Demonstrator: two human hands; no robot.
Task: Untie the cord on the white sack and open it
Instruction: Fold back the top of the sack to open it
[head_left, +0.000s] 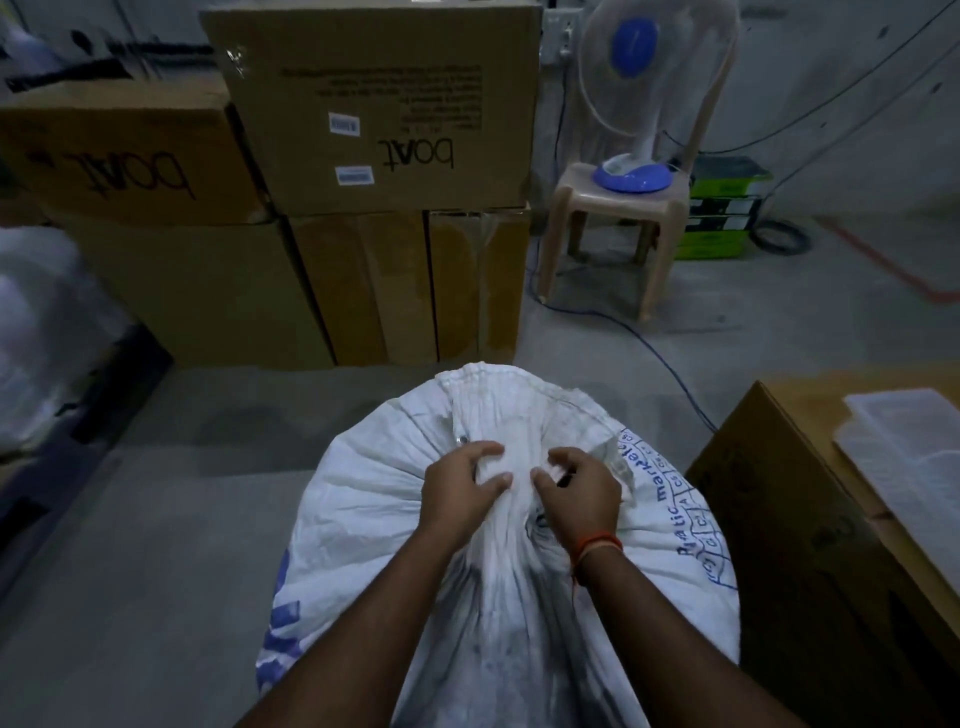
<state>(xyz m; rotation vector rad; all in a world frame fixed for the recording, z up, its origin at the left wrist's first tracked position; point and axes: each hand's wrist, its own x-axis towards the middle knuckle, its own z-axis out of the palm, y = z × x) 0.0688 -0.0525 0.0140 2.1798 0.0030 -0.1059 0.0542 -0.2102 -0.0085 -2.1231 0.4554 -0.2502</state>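
A full white woven sack (363, 499) with blue print stands on the grey floor right in front of me. Its mouth is gathered into a bunched neck (493, 410) that fans out away from me. My left hand (460, 486) grips the left side of that neck, fingers curled into the fabric. My right hand (582, 491), with an orange thread on its wrist, pinches the neck from the right, a small dark bit showing under its fingers. The cord itself is hidden beneath my fingers.
Stacked cardboard boxes (384, 124) stand behind the sack. To the right of them a beige plastic chair (613, 218) carries a blue and white fan (634, 67). A cardboard box (810, 519) holding clear plastic trays stands close at the right. A blue cable (660, 358) crosses the floor.
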